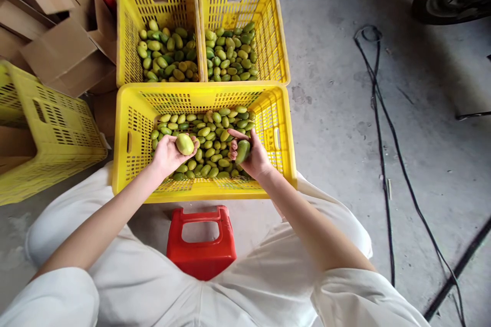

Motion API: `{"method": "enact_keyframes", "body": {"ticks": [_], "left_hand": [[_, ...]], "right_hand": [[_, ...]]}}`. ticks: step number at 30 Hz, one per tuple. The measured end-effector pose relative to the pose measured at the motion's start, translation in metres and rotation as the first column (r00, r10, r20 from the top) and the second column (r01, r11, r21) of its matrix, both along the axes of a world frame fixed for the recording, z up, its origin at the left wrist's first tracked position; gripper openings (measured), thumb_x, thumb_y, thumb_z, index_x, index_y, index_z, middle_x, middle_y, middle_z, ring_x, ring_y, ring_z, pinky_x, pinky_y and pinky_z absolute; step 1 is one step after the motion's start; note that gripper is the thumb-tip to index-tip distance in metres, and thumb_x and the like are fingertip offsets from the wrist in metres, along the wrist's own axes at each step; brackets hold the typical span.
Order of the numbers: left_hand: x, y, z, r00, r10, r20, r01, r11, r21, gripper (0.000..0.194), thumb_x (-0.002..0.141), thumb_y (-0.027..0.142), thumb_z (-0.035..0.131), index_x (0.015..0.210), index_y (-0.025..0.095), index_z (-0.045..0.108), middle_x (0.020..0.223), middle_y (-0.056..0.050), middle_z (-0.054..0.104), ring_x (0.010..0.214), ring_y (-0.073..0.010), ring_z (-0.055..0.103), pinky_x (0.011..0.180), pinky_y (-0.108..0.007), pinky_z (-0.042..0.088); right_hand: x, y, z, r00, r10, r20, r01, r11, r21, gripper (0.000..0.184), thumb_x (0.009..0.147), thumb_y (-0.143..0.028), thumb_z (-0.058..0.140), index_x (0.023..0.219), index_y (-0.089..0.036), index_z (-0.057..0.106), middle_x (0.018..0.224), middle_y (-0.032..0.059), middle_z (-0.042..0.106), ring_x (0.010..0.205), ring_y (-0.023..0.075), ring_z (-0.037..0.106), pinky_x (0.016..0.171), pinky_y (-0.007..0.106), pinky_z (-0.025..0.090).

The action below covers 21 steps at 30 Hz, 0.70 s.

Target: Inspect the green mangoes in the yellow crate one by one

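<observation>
Above the open top of a yellow, rectangular, slotted plastic crate [207,193], both bare hands are raised, each with one fruit. The left hand [169,156] supports a pale yellow-green, smooth, oval fruit [184,144] in a cupped palm; its grip is loose, with the fingers curved around the far side. The right hand [258,157] retains a darker green, elongated oval fruit [243,151] between the palm and the curled fingers; its grip is narrow, with the index finger extended toward the left hand and the thumb raised. The two held fruits are apart from each other.

Below the hands, a layer of loose green and yellowish oval fruits [209,145] covers the visible middle of the crate. Behind it stand two further crates: a yellow slotted plastic crate at rear left [126,36] and a yellow slotted plastic crate at rear right [282,56], both containing similar fruit. A red plastic stool [201,260] with an oblong opening is positioned between the person's knees.

The step in hand is judged to be the handling of single fruits, one per hand. The next move calls for a steady palm on the left, since the loosely cupped fruit could roll off, and sufficient finger pressure on the right. Keep both wrists clear of the near crate rim.
</observation>
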<state>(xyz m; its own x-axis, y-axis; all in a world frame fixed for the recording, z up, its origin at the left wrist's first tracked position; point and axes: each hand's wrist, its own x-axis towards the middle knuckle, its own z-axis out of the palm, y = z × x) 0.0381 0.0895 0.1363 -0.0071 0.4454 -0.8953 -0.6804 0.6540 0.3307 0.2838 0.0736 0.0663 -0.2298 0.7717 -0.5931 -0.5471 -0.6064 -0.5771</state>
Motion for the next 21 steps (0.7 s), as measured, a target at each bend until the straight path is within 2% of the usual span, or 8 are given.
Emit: {"method": "enact_keyframes", "body": {"ticks": [3, 6, 8, 10, 13, 16, 18, 21], "left_hand": [[0.000, -0.001, -0.001, 0.999, -0.037, 0.030, 0.035, 0.997, 0.061, 0.014, 0.112, 0.018, 0.058, 0.107, 0.017, 0.070, 0.098, -0.011, 0.082, 0.082, -0.0199, 0.079, 0.071, -0.028, 0.066], [-0.002, -0.002, -0.002, 0.997, -0.067, 0.044, 0.060, 0.986, 0.153, 0.013, 0.103, 0.008, 0.072, 0.096, 0.019, 0.066, 0.087, -0.004, 0.076, 0.071, -0.0131, 0.073, 0.060, -0.019, 0.056], [-0.004, -0.003, -0.002, 0.997, -0.066, 0.033, 0.059, 0.981, 0.185, 0.022, 0.095, 0.001, 0.075, 0.091, 0.019, 0.062, 0.083, 0.000, 0.072, 0.062, -0.0079, 0.065, 0.053, -0.014, 0.047], [-0.005, -0.003, -0.002, 0.997, -0.074, 0.009, 0.071, 0.980, 0.185, 0.026, 0.091, -0.002, 0.077, 0.091, 0.019, 0.062, 0.083, 0.002, 0.071, 0.056, -0.0051, 0.060, 0.049, -0.013, 0.042], [-0.006, -0.002, -0.003, 0.993, -0.117, -0.007, 0.116, 0.975, 0.188, 0.024, 0.092, 0.002, 0.079, 0.102, 0.020, 0.067, 0.080, 0.003, 0.070, 0.053, -0.0066, 0.059, 0.048, -0.013, 0.042], [-0.007, -0.001, -0.005, 0.984, -0.174, 0.035, 0.166, 0.973, 0.162, 0.005, 0.103, 0.019, 0.072, 0.108, 0.018, 0.072, 0.076, 0.000, 0.069, 0.055, -0.0118, 0.063, 0.048, -0.017, 0.047], [-0.009, -0.002, -0.008, 0.978, -0.195, 0.069, 0.184, 0.973, 0.140, 0.018, 0.108, 0.028, 0.061, 0.109, 0.015, 0.074, 0.078, -0.005, 0.072, 0.059, -0.0172, 0.069, 0.050, -0.022, 0.053], [-0.013, -0.004, -0.013, 0.976, -0.194, 0.099, 0.180, 0.974, 0.140, 0.034, 0.103, 0.025, 0.052, 0.123, 0.013, 0.077, 0.092, -0.014, 0.081, 0.077, -0.0274, 0.081, 0.057, -0.031, 0.063]], "right_hand": [[0.001, 0.001, -0.005, 0.997, -0.020, -0.073, 0.021, 1.000, 0.014, 0.032, 0.100, -0.044, 0.082, 0.129, -0.030, 0.079, 0.093, -0.0006, 0.081, 0.084, 0.0224, 0.079, 0.075, 0.037, 0.071], [0.000, -0.001, -0.004, 0.997, -0.029, -0.072, 0.031, 0.999, 0.022, 0.049, 0.083, -0.022, 0.094, 0.128, -0.030, 0.077, 0.103, -0.0005, 0.085, 0.099, 0.0224, 0.084, 0.089, 0.035, 0.072], [-0.001, -0.002, -0.001, 0.999, -0.018, -0.042, 0.020, 0.999, 0.029, 0.052, 0.079, -0.022, 0.102, 0.124, -0.029, 0.078, 0.098, -0.0019, 0.082, 0.092, 0.0190, 0.079, 0.081, 0.029, 0.068], [0.000, -0.003, 0.003, 1.000, -0.004, -0.028, 0.005, 0.999, 0.042, 0.051, 0.074, -0.024, 0.108, 0.116, -0.027, 0.078, 0.090, -0.0050, 0.075, 0.078, 0.0141, 0.069, 0.063, 0.023, 0.057], [0.000, -0.002, 0.007, 0.998, -0.028, -0.049, 0.030, 0.998, 0.054, 0.053, 0.068, -0.023, 0.112, 0.101, -0.026, 0.070, 0.086, -0.0076, 0.069, 0.071, 0.0104, 0.059, 0.054, 0.019, 0.045], [0.000, 0.000, 0.009, 0.996, -0.081, -0.043, 0.081, 0.997, 0.006, 0.050, 0.081, -0.033, 0.110, 0.094, -0.027, 0.062, 0.084, -0.0073, 0.067, 0.068, 0.0096, 0.059, 0.055, 0.018, 0.048], [0.000, 0.003, 0.009, 0.995, -0.092, -0.036, 0.091, 0.995, -0.029, 0.050, 0.093, -0.044, 0.104, 0.092, -0.026, 0.058, 0.078, -0.0076, 0.063, 0.059, 0.0077, 0.051, 0.049, 0.016, 0.044], [0.001, 0.005, 0.007, 0.994, -0.099, -0.056, 0.096, 0.994, -0.047, 0.052, 0.101, -0.056, 0.097, 0.088, -0.026, 0.056, 0.071, -0.0079, 0.056, 0.049, 0.0060, 0.037, 0.042, 0.015, 0.034]]}}
